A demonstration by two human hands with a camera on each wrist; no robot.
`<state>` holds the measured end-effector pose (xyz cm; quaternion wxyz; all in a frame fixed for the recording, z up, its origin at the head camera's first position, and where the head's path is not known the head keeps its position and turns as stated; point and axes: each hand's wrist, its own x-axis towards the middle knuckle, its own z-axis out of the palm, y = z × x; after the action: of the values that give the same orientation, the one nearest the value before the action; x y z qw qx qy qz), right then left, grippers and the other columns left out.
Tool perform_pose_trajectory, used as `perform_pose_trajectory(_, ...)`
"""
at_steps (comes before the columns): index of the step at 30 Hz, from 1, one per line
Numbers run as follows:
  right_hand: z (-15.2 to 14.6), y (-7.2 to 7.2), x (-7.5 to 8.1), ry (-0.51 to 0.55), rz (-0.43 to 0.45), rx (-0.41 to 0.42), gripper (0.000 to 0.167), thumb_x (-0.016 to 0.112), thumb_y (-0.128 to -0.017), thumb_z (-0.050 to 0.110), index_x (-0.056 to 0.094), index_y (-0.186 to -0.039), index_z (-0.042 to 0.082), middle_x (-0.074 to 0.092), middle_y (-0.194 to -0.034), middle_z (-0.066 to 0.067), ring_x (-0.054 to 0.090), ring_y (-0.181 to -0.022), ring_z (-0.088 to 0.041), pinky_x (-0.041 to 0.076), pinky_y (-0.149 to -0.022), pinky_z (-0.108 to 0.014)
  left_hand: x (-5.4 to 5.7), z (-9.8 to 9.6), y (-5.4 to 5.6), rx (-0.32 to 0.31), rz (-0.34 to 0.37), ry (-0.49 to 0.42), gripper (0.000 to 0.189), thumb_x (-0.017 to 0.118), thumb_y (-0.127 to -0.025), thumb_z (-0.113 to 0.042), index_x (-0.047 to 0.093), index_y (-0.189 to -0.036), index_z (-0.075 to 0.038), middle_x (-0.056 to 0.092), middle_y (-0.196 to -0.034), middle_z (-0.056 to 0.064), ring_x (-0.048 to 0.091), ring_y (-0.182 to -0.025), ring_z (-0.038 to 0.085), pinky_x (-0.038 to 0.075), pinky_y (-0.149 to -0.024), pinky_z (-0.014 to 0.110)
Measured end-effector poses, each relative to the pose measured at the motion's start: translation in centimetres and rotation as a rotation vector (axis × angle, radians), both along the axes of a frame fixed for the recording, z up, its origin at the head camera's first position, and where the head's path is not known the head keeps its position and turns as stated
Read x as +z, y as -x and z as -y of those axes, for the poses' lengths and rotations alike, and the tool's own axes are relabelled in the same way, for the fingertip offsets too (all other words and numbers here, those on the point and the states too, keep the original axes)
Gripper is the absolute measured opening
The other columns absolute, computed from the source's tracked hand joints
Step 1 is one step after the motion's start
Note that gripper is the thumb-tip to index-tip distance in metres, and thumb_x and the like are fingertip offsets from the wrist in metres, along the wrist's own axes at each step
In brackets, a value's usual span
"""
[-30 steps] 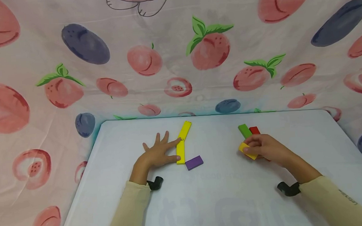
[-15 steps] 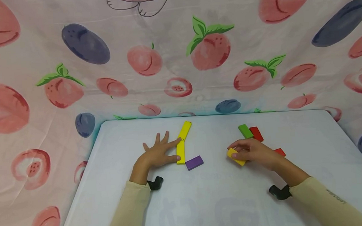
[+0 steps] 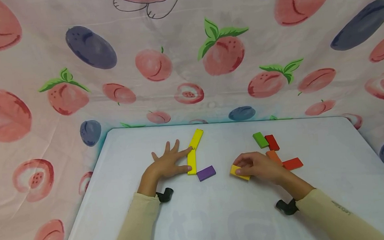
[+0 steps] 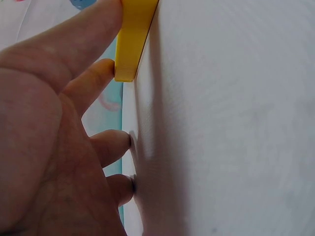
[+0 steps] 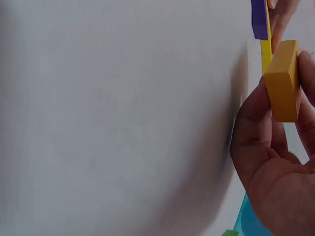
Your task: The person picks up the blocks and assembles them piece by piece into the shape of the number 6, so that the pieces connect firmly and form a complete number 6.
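Observation:
Two bright yellow blocks lie end to end at a slight bend left of centre: a far one point(image 3: 197, 137) and a near one point(image 3: 191, 161). My left hand point(image 3: 166, 165), fingers spread, touches the near block with thumb and index fingertip, as the left wrist view also shows on the yellow side point(image 4: 133, 39). A purple block point(image 3: 206, 173) lies slanted at its near right corner. My right hand point(image 3: 259, 167) pinches a darker yellow block point(image 3: 237, 172) between thumb and fingers, right of the purple one. In the right wrist view this yellow block point(image 5: 281, 83) is tilted.
Right of centre on the white table point(image 3: 216, 213) lie a green block point(image 3: 260, 140), a red block point(image 3: 272, 142), an orange block point(image 3: 274, 157) and a second red block point(image 3: 292, 163). A fruit-print cloth point(image 3: 161, 34) stands behind the table.
My right hand has moved left and nearer with the darker yellow block, away from the green, red and orange blocks, uncovering them. My left hand has stayed in place.

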<state>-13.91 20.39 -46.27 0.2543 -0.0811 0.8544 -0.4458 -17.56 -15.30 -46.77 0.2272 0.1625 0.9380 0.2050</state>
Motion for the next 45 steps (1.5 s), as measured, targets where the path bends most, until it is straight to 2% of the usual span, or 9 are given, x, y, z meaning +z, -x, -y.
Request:
perform_pose_trajectory(7, 1.1, -0.1, -0.2, -0.066, -0.039, -0.012, 0.025, 0.080, -0.089, 0.032, 0.076, -0.112, 0.024, 0.069, -0.104, 0.001, 0.061, -0.099, -0.020, 0.057, -0.079, -0.028, -0.1, 0.0, 0.1, 0.001, 0.008, -0.005, 0.074, 0.067, -0.090, -0.061, 0.035, -0.156, -0.047, 0.002, -0.174, 0.006, -0.014, -0.158, 0.041, -0.014, -0.106, 0.086)
perform_pose_trajectory(16, 2.4, -0.2, -0.2, -0.097, -0.090, -0.002, 0.023, 0.080, -0.089, 0.032, 0.074, -0.108, 0.021, 0.070, -0.097, 0.003, 0.062, -0.094, -0.017, 0.055, -0.079, -0.028, -0.1, 0.0, 0.1, 0.003, 0.005, -0.002, 0.074, 0.067, -0.090, -0.061, 0.035, -0.156, -0.048, 0.003, -0.174, 0.006, -0.014, -0.158, 0.041, -0.014, -0.105, 0.087)
perform_pose_trajectory(29, 3.7, 0.8, 0.2, -0.162, -0.192, 0.035, 0.016, 0.082, -0.087, 0.029, 0.076, -0.101, 0.024, 0.068, -0.089, 0.006, 0.059, -0.088, -0.017, 0.052, -0.078, -0.030, -0.2, 0.0, 0.1, 0.010, 0.002, -0.001, 0.074, 0.067, -0.090, -0.060, 0.035, -0.156, -0.048, 0.003, -0.174, 0.006, -0.014, -0.158, 0.041, -0.014, -0.105, 0.086)
perform_pose_trajectory(38, 4.3, 1.3, -0.3, -0.166, -0.202, 0.067, 0.018, 0.082, -0.087, 0.030, 0.077, -0.101, 0.020, 0.068, -0.086, 0.005, 0.056, -0.086, -0.016, 0.049, -0.074, -0.029, -0.2, 0.1, 0.0, 0.006, 0.003, -0.009, 0.074, 0.067, -0.090, -0.060, 0.036, -0.155, -0.048, 0.003, -0.174, 0.006, -0.014, -0.158, 0.041, -0.014, -0.105, 0.086)
perform_pose_trajectory(45, 5.0, 1.4, -0.4, -0.211, -0.204, 0.050, 0.018, 0.083, -0.086, 0.030, 0.078, -0.100, 0.019, 0.068, -0.085, 0.006, 0.056, -0.085, -0.016, 0.048, -0.074, -0.029, -0.1, 0.0, 0.0, 0.005, 0.010, -0.010, 0.074, 0.067, -0.090, -0.061, 0.035, -0.156, -0.048, 0.002, -0.174, 0.006, -0.015, -0.158, 0.040, -0.015, -0.105, 0.086)
